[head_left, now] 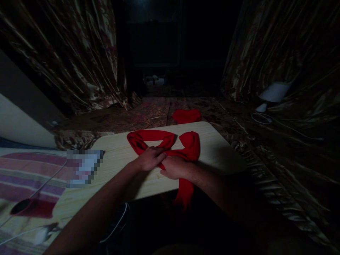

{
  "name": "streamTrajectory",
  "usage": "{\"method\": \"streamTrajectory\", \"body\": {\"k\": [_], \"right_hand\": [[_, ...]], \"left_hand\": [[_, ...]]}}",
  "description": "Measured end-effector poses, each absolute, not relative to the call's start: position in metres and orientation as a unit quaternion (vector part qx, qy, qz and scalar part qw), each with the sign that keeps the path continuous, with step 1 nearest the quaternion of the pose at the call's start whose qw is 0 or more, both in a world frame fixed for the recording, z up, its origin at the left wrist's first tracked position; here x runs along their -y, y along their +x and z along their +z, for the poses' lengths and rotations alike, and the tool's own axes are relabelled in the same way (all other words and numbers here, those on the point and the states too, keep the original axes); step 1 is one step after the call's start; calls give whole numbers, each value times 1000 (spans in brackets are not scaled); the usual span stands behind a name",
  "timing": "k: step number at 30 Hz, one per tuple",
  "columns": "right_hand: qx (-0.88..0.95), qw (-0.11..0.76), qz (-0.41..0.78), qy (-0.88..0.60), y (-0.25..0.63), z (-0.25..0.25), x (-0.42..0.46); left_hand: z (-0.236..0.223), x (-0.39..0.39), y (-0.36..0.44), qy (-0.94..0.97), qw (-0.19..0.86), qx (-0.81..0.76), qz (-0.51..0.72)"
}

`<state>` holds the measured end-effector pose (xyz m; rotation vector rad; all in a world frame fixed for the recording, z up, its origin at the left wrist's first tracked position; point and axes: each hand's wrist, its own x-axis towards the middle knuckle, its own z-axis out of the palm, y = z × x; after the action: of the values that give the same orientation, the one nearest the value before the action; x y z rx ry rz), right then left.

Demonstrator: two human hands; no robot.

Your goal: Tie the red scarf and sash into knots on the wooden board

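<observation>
A long red scarf [150,134] lies looped on a pale wooden table [220,152], its fringed end hanging over the near edge. My left hand [151,158] is closed on the scarf where the strips cross, with its fingertips partly hidden. Close against it, my right hand [174,166] grips the same crossing from the right, fingers curled inward. One strip of the scarf bends round at the right and runs down beneath my right wrist. The dim light hides just how the strips pass over each other between my hands.
Beyond the table's far edge lies another piece of red cloth [186,115]. A white lamp [275,92] with a cable stands at the right. To the left are a striped bedcover [32,173], a dark red cylindrical object [33,208] and white cables. Patterned curtains [87,63] hang behind.
</observation>
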<state>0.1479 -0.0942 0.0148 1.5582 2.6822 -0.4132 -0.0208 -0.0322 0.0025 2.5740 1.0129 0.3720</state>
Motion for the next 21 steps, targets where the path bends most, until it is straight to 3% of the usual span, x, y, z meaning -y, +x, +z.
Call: {"method": "streamTrajectory", "body": {"k": [4,7,11,13,16,21], "right_hand": [[-872,27,-115,475,163,24,101],[-876,96,-122,457,175,36,108],[-890,197,-140,387,197,63,116],[-901,202,-193,332,211,83,115],[-885,102,-342,299,230,111,105],[-720,-211,-549,369,225,108,69]], "left_hand": [[-27,22,-26,909,119,-367,156],[-41,19,-25,909,87,-365,184],[-46,17,-23,912,90,-350,194],[-48,15,-22,904,112,-359,204],[-52,9,-20,881,159,-377,236],[-56,8,-18,815,360,-315,326]]}}
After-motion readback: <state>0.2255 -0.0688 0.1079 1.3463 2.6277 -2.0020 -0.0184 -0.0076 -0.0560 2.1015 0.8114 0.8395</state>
